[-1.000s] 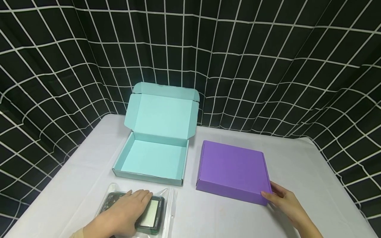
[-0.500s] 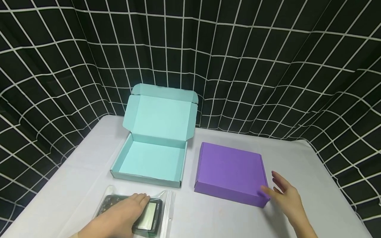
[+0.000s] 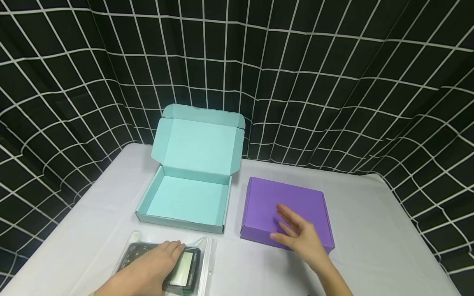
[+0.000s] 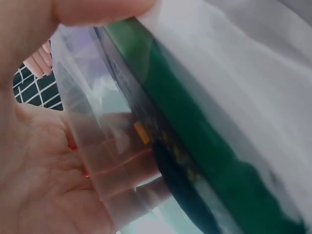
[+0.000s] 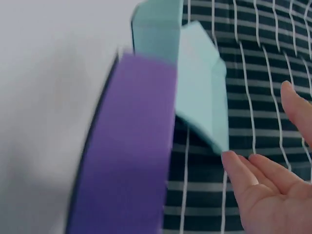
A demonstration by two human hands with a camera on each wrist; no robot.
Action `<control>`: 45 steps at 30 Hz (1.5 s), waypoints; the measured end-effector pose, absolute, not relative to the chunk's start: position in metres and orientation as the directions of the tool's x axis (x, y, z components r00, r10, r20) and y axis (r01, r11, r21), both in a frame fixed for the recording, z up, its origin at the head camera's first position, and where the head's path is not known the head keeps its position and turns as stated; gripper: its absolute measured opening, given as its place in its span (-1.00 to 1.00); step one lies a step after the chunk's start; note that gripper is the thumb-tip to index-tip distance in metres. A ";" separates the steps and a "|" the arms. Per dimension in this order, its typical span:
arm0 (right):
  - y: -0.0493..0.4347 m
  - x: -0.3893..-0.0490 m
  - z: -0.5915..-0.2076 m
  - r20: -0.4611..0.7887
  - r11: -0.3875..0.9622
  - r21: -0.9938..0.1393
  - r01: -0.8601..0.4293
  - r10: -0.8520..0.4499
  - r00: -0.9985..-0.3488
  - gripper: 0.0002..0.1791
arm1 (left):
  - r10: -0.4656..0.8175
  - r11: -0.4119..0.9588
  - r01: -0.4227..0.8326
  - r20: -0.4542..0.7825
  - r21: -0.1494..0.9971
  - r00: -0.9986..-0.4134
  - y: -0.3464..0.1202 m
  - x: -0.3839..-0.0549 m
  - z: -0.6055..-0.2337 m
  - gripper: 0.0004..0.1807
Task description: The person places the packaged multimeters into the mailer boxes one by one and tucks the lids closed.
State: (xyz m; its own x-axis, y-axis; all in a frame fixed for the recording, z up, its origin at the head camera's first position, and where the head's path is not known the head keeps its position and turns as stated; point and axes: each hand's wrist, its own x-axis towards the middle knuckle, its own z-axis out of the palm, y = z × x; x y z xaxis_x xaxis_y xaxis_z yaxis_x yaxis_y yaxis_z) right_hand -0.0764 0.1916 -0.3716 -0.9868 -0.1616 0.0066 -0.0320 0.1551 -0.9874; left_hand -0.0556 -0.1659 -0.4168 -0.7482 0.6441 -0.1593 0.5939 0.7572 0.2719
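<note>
My left hand (image 3: 152,263) lies over a dark green multimeter (image 3: 182,269) sealed in a clear zip bag (image 3: 204,263) at the front left of the table. In the left wrist view, the thumb grips the near side of the multimeter (image 4: 185,117) and the fingers reach across its face; my hand hides its middle. My right hand (image 3: 301,238) hovers at the front of the closed purple box (image 3: 285,197), fingers spread and holding nothing. In the right wrist view, the right hand (image 5: 273,195) stands apart from the purple box (image 5: 129,136).
A teal cardboard box (image 3: 179,223) stands behind the multimeter, its lid (image 3: 201,144) raised and its inside bare. The white-covered table (image 3: 370,230) ends at a black curtain (image 3: 296,82) with a white grid, which surrounds the back and sides.
My right hand has let go of the purple box's right front corner and moved left across its front. My left hand has stayed on the bagged multimeter.
</note>
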 end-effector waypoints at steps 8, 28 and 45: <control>0.124 -0.080 -0.399 -0.043 0.137 -0.991 -0.007 -0.360 -0.932 -0.06 | 0.633 0.762 0.574 -0.157 0.300 -0.759 -0.167 -0.054 -0.417 0.33; 0.064 -0.107 -0.422 -0.078 0.157 -0.986 0.049 -0.188 -0.979 0.15 | 0.617 0.773 0.543 -0.184 0.328 -0.765 -0.169 -0.053 -0.415 0.28; 0.053 -0.125 -0.430 -0.109 0.113 -0.989 0.096 -0.120 -0.987 0.20 | 0.635 0.762 0.582 -0.148 0.285 -0.758 -0.169 -0.050 -0.416 0.25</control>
